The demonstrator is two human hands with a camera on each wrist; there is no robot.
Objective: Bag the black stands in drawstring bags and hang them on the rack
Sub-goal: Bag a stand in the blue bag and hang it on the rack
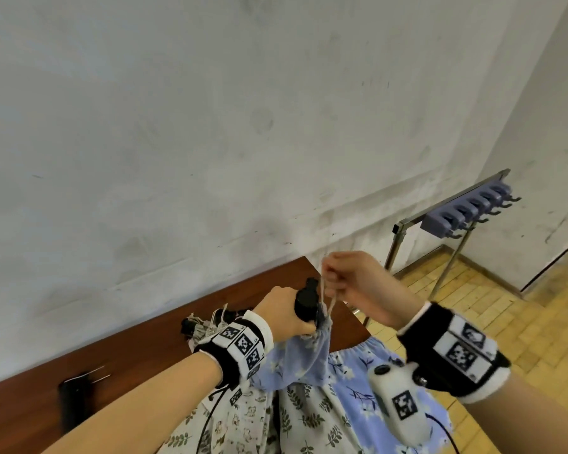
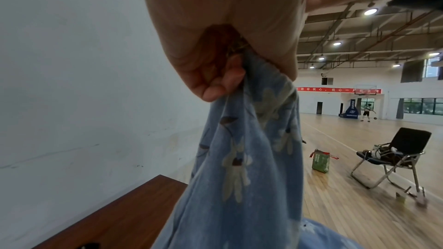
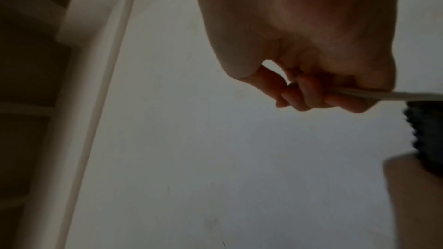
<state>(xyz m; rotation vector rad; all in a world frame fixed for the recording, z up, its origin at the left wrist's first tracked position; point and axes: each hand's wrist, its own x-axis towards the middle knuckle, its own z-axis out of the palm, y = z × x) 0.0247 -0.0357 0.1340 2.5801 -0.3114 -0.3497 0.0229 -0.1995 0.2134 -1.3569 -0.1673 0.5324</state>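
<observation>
While bagged, stand (image 1: 76,302) points up.

A red banner (image 2: 339,89) is hanging on the far wall of the hall, carrying white Chinese characters too small to read surely. No other text is showing.

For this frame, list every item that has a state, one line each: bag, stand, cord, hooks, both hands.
Blue bag: mouth gathered, top of stand sticking out.
Black stand: lying loose on the table.
Cord: pulled up taut.
Left hand: grips the bag neck.
Right hand: pinches the cord.
Hook rack: hooks bare.
Other bags: bunched on the table.
</observation>
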